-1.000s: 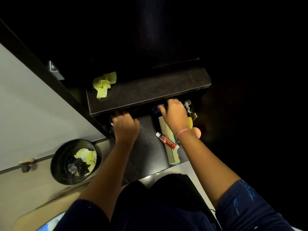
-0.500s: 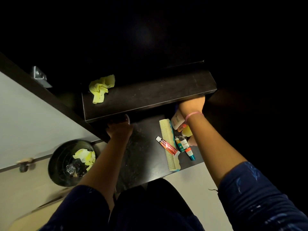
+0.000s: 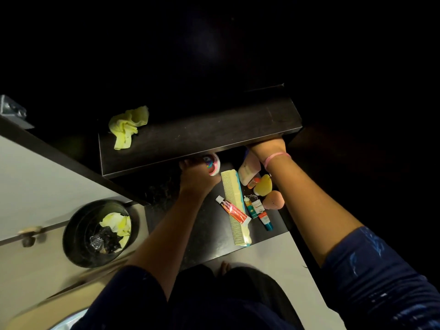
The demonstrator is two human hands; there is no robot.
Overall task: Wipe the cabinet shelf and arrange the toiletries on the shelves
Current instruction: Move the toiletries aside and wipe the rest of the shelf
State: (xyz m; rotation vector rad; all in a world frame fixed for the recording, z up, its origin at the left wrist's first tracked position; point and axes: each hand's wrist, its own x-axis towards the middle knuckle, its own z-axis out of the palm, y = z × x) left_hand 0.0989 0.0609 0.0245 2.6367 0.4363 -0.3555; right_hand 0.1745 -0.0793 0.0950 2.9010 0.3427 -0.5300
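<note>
Head view: left hand (image 3: 197, 178) grips round container (image 3: 212, 163); right hand (image 3: 266, 147) fingers hidden under shelf (image 3: 202, 136).

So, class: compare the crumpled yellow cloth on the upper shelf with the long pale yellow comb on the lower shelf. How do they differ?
The crumpled yellow cloth is soft and bunched; the long pale yellow comb is rigid, straight and toothed. The cloth lies alone; a red tube lies across the comb. Both are yellow, resting untouched on dark shelves.

Head camera looks steeply down, close over the cabinet shelves (image 3: 202, 136).
</note>
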